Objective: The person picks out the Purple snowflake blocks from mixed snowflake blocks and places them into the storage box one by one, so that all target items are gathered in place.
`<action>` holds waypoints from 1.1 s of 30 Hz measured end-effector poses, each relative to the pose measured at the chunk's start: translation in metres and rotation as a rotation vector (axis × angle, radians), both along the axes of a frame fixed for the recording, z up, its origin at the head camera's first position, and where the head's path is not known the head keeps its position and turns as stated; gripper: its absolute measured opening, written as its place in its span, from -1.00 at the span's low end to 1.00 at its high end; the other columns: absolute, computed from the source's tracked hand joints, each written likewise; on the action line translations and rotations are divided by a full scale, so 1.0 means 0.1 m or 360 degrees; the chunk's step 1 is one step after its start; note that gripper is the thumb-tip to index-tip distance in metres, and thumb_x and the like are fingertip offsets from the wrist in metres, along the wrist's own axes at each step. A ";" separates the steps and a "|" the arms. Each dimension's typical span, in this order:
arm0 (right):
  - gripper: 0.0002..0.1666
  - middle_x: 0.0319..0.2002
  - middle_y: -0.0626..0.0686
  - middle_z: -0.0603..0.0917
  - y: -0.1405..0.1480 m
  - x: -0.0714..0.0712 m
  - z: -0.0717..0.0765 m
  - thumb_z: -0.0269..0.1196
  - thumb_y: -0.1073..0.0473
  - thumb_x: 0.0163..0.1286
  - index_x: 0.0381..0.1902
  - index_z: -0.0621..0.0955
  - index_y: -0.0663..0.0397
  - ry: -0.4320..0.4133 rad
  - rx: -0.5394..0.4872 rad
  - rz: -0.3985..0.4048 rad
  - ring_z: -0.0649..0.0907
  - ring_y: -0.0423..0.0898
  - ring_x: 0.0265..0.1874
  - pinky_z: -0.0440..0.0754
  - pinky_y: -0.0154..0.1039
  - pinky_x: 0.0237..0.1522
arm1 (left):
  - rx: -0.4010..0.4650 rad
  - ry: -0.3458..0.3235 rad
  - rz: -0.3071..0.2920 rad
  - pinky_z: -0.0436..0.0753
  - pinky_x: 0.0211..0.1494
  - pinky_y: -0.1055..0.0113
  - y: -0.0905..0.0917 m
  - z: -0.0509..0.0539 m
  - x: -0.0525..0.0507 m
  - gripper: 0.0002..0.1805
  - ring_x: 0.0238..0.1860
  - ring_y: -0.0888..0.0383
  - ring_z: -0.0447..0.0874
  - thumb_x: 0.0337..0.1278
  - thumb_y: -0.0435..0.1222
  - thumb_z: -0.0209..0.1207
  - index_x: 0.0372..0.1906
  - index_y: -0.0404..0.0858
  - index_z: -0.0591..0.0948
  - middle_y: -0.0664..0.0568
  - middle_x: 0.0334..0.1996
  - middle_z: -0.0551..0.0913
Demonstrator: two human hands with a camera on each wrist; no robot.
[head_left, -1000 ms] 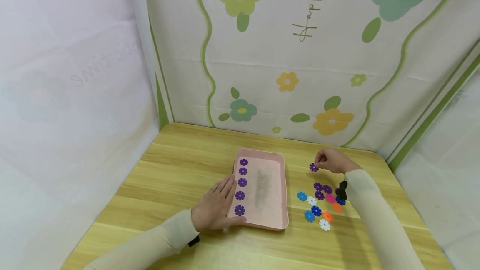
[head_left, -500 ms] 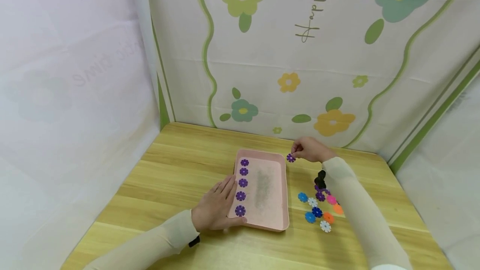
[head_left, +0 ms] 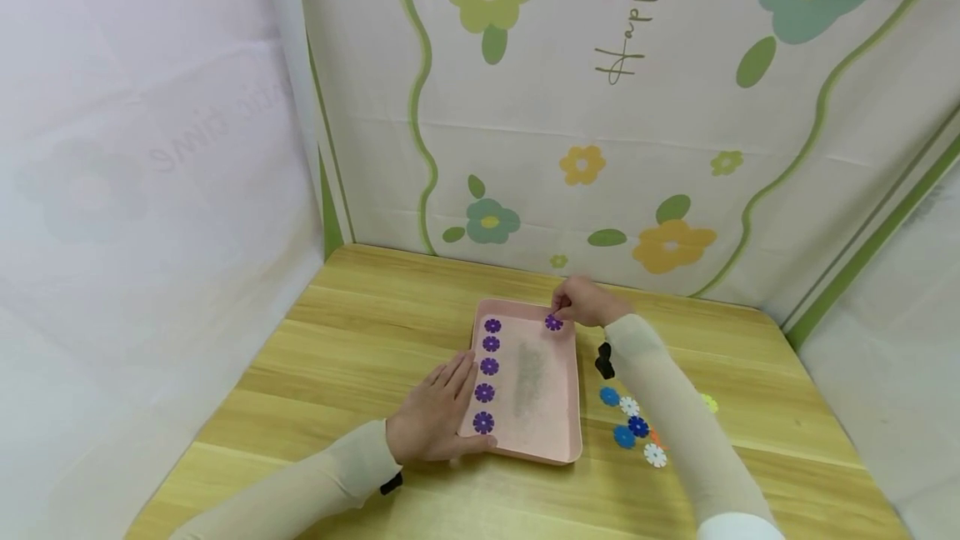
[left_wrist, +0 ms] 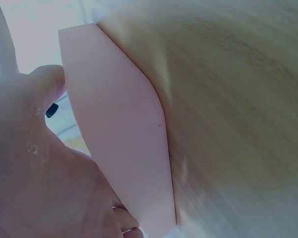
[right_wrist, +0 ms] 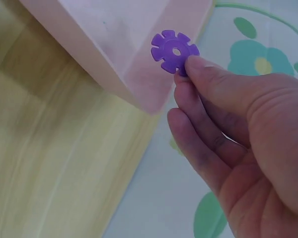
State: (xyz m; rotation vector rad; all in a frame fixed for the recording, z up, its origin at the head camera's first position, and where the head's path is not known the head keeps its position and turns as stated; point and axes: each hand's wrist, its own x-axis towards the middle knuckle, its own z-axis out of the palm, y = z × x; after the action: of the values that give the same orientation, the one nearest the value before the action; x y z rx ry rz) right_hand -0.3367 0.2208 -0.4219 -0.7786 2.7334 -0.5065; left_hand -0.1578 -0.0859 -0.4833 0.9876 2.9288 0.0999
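Purple disc point(right_wrist: 167, 51), pinched between thumb and finger of the right hand's point(head_left: 587, 302) grip, is at the far right corner of the tray point(head_left: 555, 390). The left hand point(head_left: 431, 419) rests on the tray's left side, fingers extended. Placing seems under way; next likely calls for lowering, then loosening the grip. "Happy" reads on the back cloth point(head_left: 525, 98); on the left cloth point(head_left: 150, 240), apparently "time", reversed.

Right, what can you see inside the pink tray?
Inside the tray, five purple discs line the left side, beside a dark patch. The right hand pinches a sixth near the far right corner. The left hand hides part of the left rim and anything beneath.
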 end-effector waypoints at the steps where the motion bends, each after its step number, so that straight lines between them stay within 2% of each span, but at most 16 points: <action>1: -0.94 -0.31 0.12 0.81 -0.02 0.00 -0.03 0.38 0.35 0.44 -0.27 0.78 0.21 0.0010 0.0008 -0.0006 0.65 -0.14 -0.40 0.67 -0.28 -0.28 | -0.0011 -0.0002 0.0001 0.26 0.71 -0.01 0.00 0.02 0.01 0.24 0.71 -0.19 0.08 0.32 0.53 -0.11 0.66 -0.43 0.12 -0.30 0.70 0.06; 7: -0.92 -0.33 0.11 0.81 -0.13 0.00 -0.14 0.39 0.38 0.40 -0.30 0.80 0.19 0.0045 0.0079 0.0000 0.66 -0.11 -0.39 0.70 -0.25 -0.27 | -0.0019 -0.0012 -0.0005 0.26 0.71 -0.01 0.01 0.04 0.02 0.23 0.71 -0.19 0.09 0.34 0.51 -0.09 0.66 -0.44 0.12 -0.31 0.69 0.06; 12: -0.85 -0.38 0.05 0.77 -0.17 -0.02 -0.21 0.37 0.39 0.40 -0.40 0.78 0.18 0.0071 0.0176 -0.0002 0.57 -0.14 -0.41 0.62 -0.28 -0.29 | -0.0019 0.0002 -0.0006 0.27 0.71 -0.01 0.02 0.04 0.01 0.23 0.71 -0.19 0.09 0.34 0.51 -0.10 0.66 -0.44 0.12 -0.31 0.69 0.07; 19: -0.71 -0.60 -0.05 0.53 -0.22 -0.05 -0.30 0.36 0.44 0.36 -0.59 0.67 0.23 0.0131 0.0241 -0.0042 0.41 -0.18 -0.55 0.43 -0.36 -0.47 | -0.0033 0.0029 -0.0023 0.28 0.71 -0.01 0.01 0.02 0.00 0.22 0.70 -0.19 0.10 0.35 0.52 -0.13 0.65 -0.44 0.14 -0.32 0.69 0.08; 23: -0.62 -0.70 -0.13 0.41 -0.24 -0.06 -0.34 0.33 0.47 0.35 -0.68 0.63 0.16 0.0169 0.0290 -0.0044 0.35 -0.23 -0.63 0.36 -0.41 -0.56 | -0.0023 0.0032 -0.0029 0.28 0.70 -0.03 0.01 0.02 0.01 0.22 0.70 -0.21 0.10 0.35 0.51 -0.11 0.65 -0.45 0.14 -0.33 0.69 0.08; 26: -0.55 -0.73 -0.13 0.33 -0.25 -0.05 -0.32 0.29 0.49 0.35 -0.72 0.53 0.11 0.0153 0.0272 -0.0048 0.29 -0.24 -0.66 0.31 -0.41 -0.60 | -0.0015 0.0014 -0.0020 0.27 0.71 -0.05 0.01 0.02 0.02 0.22 0.70 -0.22 0.10 0.35 0.50 -0.09 0.65 -0.45 0.14 -0.33 0.69 0.07; 29: -0.63 -0.64 -0.08 0.39 -0.23 -0.01 -0.24 0.30 0.47 0.38 -0.63 0.55 0.14 0.0150 0.0256 -0.0056 0.33 -0.21 -0.60 0.38 -0.37 -0.54 | -0.0012 -0.0014 -0.0009 0.25 0.72 -0.04 0.01 0.04 0.03 0.22 0.71 -0.21 0.07 0.35 0.50 -0.08 0.66 -0.44 0.12 -0.32 0.70 0.05; 33: -0.98 -0.37 0.04 0.70 -0.13 0.06 -0.11 0.38 0.38 0.40 -0.28 0.73 0.24 0.0184 0.0301 -0.0032 0.59 -0.14 -0.39 0.69 -0.24 -0.27 | -0.0009 -0.0033 0.0002 0.25 0.72 -0.03 0.01 0.06 0.03 0.23 0.71 -0.21 0.07 0.34 0.51 -0.09 0.66 -0.44 0.12 -0.31 0.70 0.05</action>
State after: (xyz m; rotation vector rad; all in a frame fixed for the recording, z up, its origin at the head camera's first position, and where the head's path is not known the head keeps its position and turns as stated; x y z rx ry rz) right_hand -0.3307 0.2073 -0.4328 -0.7541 2.8444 -0.2081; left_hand -0.1546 -0.0854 -0.4770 0.9779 2.9094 0.1018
